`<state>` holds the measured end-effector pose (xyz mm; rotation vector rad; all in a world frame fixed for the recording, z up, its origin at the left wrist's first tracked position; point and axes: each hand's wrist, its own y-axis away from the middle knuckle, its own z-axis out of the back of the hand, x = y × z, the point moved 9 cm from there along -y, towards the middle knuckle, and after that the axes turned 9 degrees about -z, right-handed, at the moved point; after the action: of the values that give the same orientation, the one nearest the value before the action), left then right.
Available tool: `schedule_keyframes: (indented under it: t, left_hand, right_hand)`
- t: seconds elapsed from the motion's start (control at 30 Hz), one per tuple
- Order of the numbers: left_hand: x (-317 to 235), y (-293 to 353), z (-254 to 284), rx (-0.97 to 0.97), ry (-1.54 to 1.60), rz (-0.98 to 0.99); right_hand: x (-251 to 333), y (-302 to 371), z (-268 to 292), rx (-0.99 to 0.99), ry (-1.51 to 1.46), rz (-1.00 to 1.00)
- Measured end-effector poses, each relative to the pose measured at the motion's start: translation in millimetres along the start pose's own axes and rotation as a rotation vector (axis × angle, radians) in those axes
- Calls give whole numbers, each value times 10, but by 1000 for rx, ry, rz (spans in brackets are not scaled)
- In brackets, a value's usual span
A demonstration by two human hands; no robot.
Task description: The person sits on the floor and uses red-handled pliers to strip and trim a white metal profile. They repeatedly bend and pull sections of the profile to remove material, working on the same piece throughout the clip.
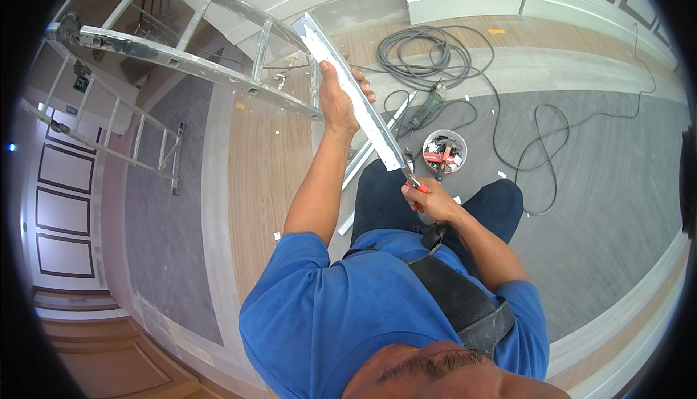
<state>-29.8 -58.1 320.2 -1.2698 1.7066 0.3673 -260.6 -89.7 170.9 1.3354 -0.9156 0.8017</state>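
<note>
Because the white strip (356,98) is long, the left hand (337,101) is wrapped around it midway, thumb on one side and fingers on the other, seemingly to steady it as it slants across in front of the person. The right hand (435,201) is closed round red-handled pliers (412,177) at its near end, though I can't tell whether they bite. A bucket (446,131) of tools sits near the knees, presumably for easy reach.

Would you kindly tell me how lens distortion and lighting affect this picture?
Head view: fisheye distortion curves the pale floor band, both sides fade to black; also head view: the white strip in the left hand looks bright; a bluish light spot shows far left.
</note>
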Motion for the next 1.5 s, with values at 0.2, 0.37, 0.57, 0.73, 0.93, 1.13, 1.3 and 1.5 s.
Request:
schedule_keyframes:
  t: [0.2,0.37,0.57,0.73,0.93,1.13,1.3,1.5]
  left_hand:
    - [6,3,0,14,6,18]
    - [-22,1,-2,15,30,8]
    - [-75,-24,3,17,54,12]
    - [-74,-12,24,28,33,25]
    - [23,28,57,15,34,53]
    - [66,48,40,63,9,74]
    - [82,36,36,35,44,102]
    - [100,21,36,14,28,127]
  right_hand:
    - [17,1,-14,-10,-15,25]
    - [39,43,-66,-34,-105,-1]
    - [75,29,-107,-3,-161,39]
    - [14,-86,-100,43,-147,7]
    - [51,-93,-168,132,-156,34]
    - [18,-97,-222,128,-207,21]
    - [-25,-120,-232,122,-190,-18]
    - [2,-108,-237,101,-219,-26]
